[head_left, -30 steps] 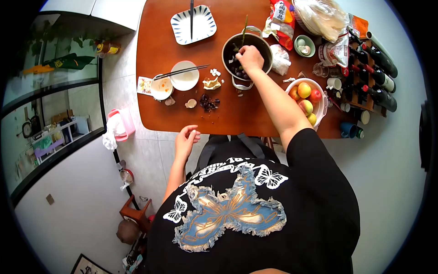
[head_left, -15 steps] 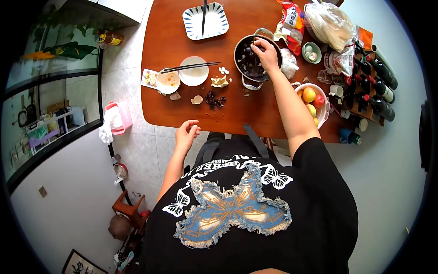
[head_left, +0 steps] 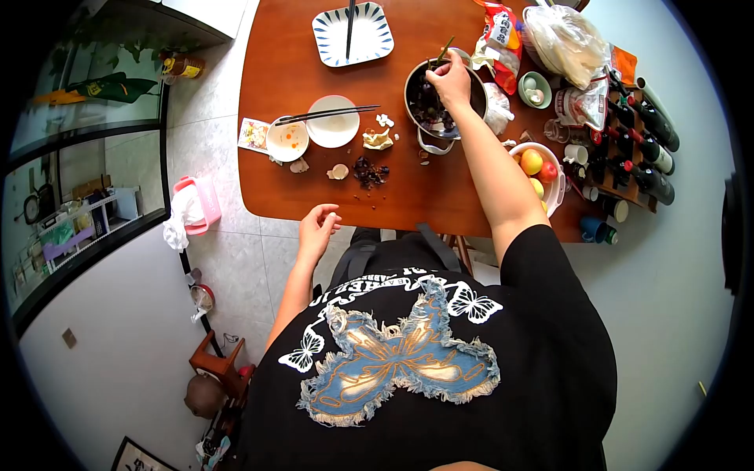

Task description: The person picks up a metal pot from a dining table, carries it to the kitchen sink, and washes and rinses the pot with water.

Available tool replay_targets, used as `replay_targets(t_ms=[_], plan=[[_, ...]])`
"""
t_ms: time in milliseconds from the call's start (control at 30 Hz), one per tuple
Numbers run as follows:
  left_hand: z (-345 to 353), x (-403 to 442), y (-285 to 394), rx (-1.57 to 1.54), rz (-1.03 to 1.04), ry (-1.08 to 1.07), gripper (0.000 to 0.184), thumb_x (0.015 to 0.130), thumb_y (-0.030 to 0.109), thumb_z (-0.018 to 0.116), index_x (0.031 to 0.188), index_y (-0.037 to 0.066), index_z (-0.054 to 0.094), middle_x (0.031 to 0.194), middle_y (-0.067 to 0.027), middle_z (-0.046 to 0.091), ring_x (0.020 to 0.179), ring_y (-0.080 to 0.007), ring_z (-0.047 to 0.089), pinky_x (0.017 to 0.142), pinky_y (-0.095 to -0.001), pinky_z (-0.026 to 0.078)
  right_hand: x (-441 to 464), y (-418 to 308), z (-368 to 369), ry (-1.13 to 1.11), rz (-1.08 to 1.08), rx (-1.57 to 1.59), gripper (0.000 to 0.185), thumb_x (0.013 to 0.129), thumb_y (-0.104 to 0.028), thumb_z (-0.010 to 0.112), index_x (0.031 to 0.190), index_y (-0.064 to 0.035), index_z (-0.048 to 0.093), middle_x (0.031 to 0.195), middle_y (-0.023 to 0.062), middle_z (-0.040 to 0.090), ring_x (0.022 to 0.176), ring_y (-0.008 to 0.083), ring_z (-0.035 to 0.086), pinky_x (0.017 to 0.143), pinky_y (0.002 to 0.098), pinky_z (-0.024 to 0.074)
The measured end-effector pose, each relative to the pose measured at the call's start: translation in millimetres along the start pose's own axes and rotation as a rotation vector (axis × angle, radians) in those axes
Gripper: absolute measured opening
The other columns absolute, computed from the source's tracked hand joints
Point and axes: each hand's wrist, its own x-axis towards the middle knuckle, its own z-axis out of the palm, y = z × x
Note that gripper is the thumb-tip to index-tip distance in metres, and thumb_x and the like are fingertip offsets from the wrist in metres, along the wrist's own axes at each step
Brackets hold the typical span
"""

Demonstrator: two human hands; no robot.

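Over the pot [head_left: 434, 145] my right hand [head_left: 450, 81] pinches a green stem [head_left: 445, 49] that sticks up past the rim. Dark pieces, like grapes [head_left: 424, 102], lie inside the pot; my fingers hide part of them. My left hand [head_left: 318, 228] hangs by the table's front edge with its fingers apart and nothing in it. Between the hands, a small heap of dark peels [head_left: 369, 173] lies on the table, with a crumpled beige scrap [head_left: 378, 140] behind it.
Chopsticks [head_left: 330, 115] rest across a white bowl [head_left: 333, 129] beside a smaller bowl [head_left: 287, 140]. A square plate [head_left: 367, 41] stands at the back. On the right are a fruit basket [head_left: 558, 191], a green bowl [head_left: 536, 91], a mug [head_left: 576, 154] and wine bottles [head_left: 652, 149].
My right hand has risen toward the pot's back side, and the green stem shows again above the rim. My left hand stays nearly in place. The view has shifted a little.
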Motion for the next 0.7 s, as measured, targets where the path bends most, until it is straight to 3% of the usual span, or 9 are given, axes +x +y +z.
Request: replay_targets(t_ms=[100, 167, 267, 367, 400, 500, 600, 700], plan=[[-6, 1, -1, 0.004, -0.002, 0.01, 0.024, 0.094, 0.014, 0.055, 0.115, 0.005, 0.061, 0.094, -0.0058, 0.068, 0.078, -0.0112, 0.065, 0.069, -0.0228, 0.05, 0, -6, 1, -0.094, -0.078, -0.15, 0.043, 0.068, -0.019, 0.074, 0.109, -0.0126, 0.064, 0.086, 0.004, 0.065, 0.084, 0.0222, 0.064, 0.075, 0.0354, 0.0512], [-9, 0, 1, 0.015, -0.002, 0.016, 0.023, 0.095, 0.014, 0.055, 0.115, 0.005, 0.061, 0.094, -0.0059, 0.068, 0.078, -0.0111, 0.065, 0.07, -0.0229, 0.05, -1, 9, 5, 0.005, -0.217, -0.123, 0.025, 0.072, -0.017, 0.073, 0.096, -0.0122, 0.07, 0.089, 0.0073, 0.065, 0.085, 0.0253, 0.063, 0.075, 0.0362, 0.0514], [-12, 1, 5, 0.016, 0.001, 0.002, 0.023, 0.094, 0.013, 0.055, 0.115, 0.004, 0.061, 0.094, -0.0061, 0.068, 0.079, -0.0109, 0.064, 0.07, -0.0232, 0.05, -19, 10, -19, 0.073, -0.263, -0.164, 0.015, 0.079, -0.019, 0.072, 0.091, -0.0108, 0.071, 0.09, 0.0115, 0.067, 0.083, 0.0283, 0.065, 0.076, 0.0371, 0.0517], [-11, 6, 9, 0.01, 0.029, -0.016, 0.023, 0.094, 0.012, 0.055, 0.116, 0.004, 0.061, 0.094, -0.0061, 0.068, 0.079, -0.0107, 0.064, 0.07, -0.0235, 0.051, -43, 11, -47, 0.037, -0.195, 0.037, 0.014, 0.08, -0.014, 0.072, 0.093, -0.0068, 0.072, 0.084, 0.0101, 0.071, 0.077, 0.02, 0.069, 0.071, 0.0304, 0.0528], [-10, 9, 10, 0.008, 0.032, -0.026, 0.023, 0.094, 0.012, 0.055, 0.116, 0.004, 0.061, 0.094, -0.0061, 0.068, 0.079, -0.0107, 0.064, 0.07, -0.0235, 0.051, -53, 3, -57, 0.022, -0.182, 0.099, 0.013, 0.081, -0.011, 0.073, 0.093, -0.0045, 0.073, 0.082, 0.0093, 0.072, 0.074, 0.0135, 0.069, 0.068, 0.0259, 0.0522], [-6, 20, 17, 0.029, 0.052, -0.064, 0.023, 0.094, 0.012, 0.055, 0.116, 0.004, 0.061, 0.094, -0.0056, 0.068, 0.078, -0.0104, 0.064, 0.07, -0.0235, 0.051, -76, -22, -84, 0.033, -0.206, 0.145, 0.014, 0.082, -0.007, 0.072, 0.095, -0.0017, 0.072, 0.08, 0.0014, 0.07, 0.07, 0.005, 0.061, 0.067, 0.02, 0.0492], [0, 32, 30, 0.08, 0.114, -0.13, 0.023, 0.095, 0.012, 0.055, 0.115, 0.004, 0.061, 0.094, -0.0049, 0.067, 0.077, -0.0095, 0.063, 0.07, -0.0226, 0.051, -82, -25, -100, 0.009, -0.189, 0.346, 0.01, 0.082, -0.001, 0.07, 0.092, 0.0013, 0.071, 0.08, 0.0012, 0.071, 0.073, 0.0066, 0.064, 0.067, 0.0202, 0.0498], [10, 45, 41, 0.082, 0.184, -0.137, 0.018, 0.093, 0.01, 0.057, 0.108, 0.002, 0.063, 0.086, -0.0048, 0.068, 0.072, -0.0101, 0.063, 0.067, -0.0234, 0.051, -88, -39, -119, 0.016, -0.272, 0.349, 0.009, 0.083, 0.0, 0.069, 0.092, 0.0018, 0.071, 0.082, 0.0008, 0.07, 0.075, 0.0057, 0.062, 0.069, 0.0196, 0.0491]])
